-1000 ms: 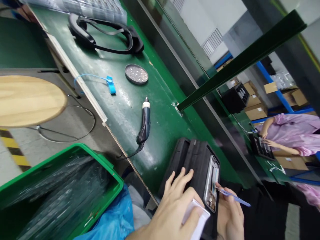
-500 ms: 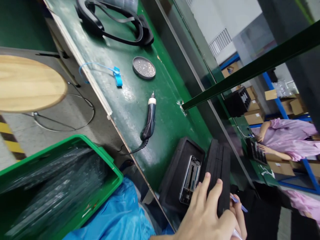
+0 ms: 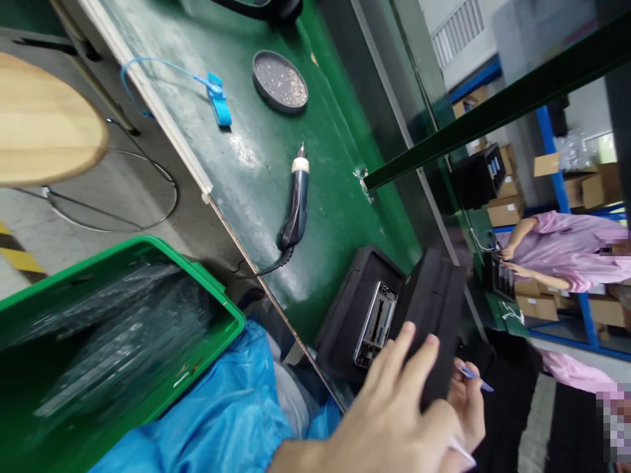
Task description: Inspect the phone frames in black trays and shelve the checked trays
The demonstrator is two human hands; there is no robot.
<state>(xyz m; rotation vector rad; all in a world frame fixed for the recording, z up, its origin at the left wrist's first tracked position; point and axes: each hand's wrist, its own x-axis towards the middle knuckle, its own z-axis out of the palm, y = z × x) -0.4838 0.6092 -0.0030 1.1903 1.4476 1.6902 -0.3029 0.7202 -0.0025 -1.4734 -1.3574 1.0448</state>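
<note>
My left hand [image 3: 389, 401] lies over a black foam block [image 3: 434, 302], its fingers stretched out and spread. Beside the block is a black foam tray [image 3: 340, 315] holding a phone frame [image 3: 377, 322] with its inner parts showing; my fingers partly cover its lower end. My right hand [image 3: 466, 407] is partly hidden behind the block and my left hand. Its fingers are closed on a thin bluish-purple strip [image 3: 477, 378], whose kind I cannot make out. A white edge shows lower down between the hands.
An electric screwdriver [image 3: 297, 203] lies on the green bench [image 3: 340, 217], near a round dish [image 3: 280, 82] of small bits and a blue wrist strap [image 3: 219, 105]. A green bin [image 3: 231, 315] with clear plastic stands beside the bench, near a wooden stool [image 3: 49, 125]. A person in pink [image 3: 566, 253] works beyond.
The view has shifted, so the bench things sit higher in the picture. The foam block looks more tilted, leaning rightward at its top. Both hands remain at the block.
</note>
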